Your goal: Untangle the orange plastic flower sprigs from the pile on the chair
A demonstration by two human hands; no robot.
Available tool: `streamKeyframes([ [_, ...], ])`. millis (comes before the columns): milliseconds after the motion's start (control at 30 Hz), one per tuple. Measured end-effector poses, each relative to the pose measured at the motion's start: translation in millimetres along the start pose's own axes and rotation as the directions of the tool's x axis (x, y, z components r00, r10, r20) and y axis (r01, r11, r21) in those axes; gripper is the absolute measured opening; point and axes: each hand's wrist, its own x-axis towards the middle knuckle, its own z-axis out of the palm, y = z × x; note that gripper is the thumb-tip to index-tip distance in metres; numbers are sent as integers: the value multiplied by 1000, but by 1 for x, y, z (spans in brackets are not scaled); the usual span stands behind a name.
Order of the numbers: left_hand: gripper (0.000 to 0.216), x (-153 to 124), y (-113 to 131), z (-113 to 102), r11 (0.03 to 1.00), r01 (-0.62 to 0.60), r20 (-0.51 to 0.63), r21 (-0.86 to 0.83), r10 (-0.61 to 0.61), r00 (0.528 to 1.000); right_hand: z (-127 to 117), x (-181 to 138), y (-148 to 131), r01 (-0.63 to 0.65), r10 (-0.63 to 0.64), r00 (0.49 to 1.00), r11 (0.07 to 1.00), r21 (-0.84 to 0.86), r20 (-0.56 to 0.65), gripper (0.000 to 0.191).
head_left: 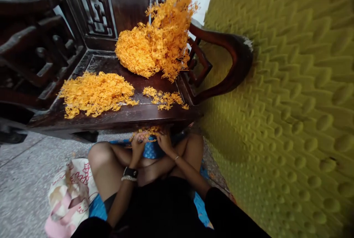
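I sit cross-legged on the floor before a dark wooden chair [121,118]. My left hand [138,145] and my right hand [165,142] are close together above my knees, fingers curled round a small bunch of orange plastic pieces [146,132]. On the chair seat lie a flat heap of the same orange pieces [95,92] at the left, a tall tangled heap [157,42] at the back right, and a few loose ones [164,99] near the front edge. A dark watch and a bead band are on my left wrist.
A bumpy yellow-green padded surface [290,101] fills the right side, close to the chair's curved armrest [229,65]. A blue cushion [151,151] lies under my legs. A pink and white printed cloth bag [69,193] rests on the grey speckled floor at left.
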Motion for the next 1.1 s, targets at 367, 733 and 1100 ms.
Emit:
streamKeyframes([
  [367, 28, 1, 66, -21, 857, 90, 28, -507, -88, 996, -19, 8, 31, -213, 331, 908, 892, 398, -256, 26],
  [733, 39, -41, 67, -44, 873, 165, 69, -460, -150, 986, -36, -15, 6, -193, 289, 956, 737, 648, -43, 46],
  [1100, 25, -65, 87, -86, 927, -83, 538, 366, -138, 832, -111, -116, -7, -246, -100, 883, 733, 634, 458, 50],
])
